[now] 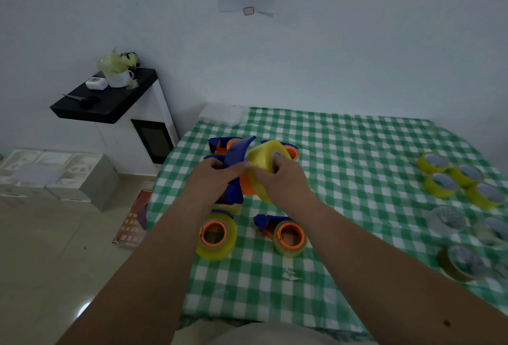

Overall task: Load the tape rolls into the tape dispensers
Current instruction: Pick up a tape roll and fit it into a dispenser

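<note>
- Head view: a yellow tape roll [265,164] is held above the checked desk [357,152], pressed against the orange hub of a blue dispenser [233,158].
- Left hand [213,177]: fingers are curled round the dispenser body.
- Right hand [280,177]: fingers are curled round the roll's outer rim and side face.
- Handling is judged as follows: the roll is stiff and light, with a smooth, slippery face; a hold on the rim or through the core is advised, well away from any sticky loose end.
- Two loaded dispensers [217,234] [286,234] lie on the desk just below the hands; further dispensers are partly hidden behind them.
- Spare rolls [456,180] are grouped at the right edge, well apart.
- No obstruction between roll and hub is judged present.
</note>
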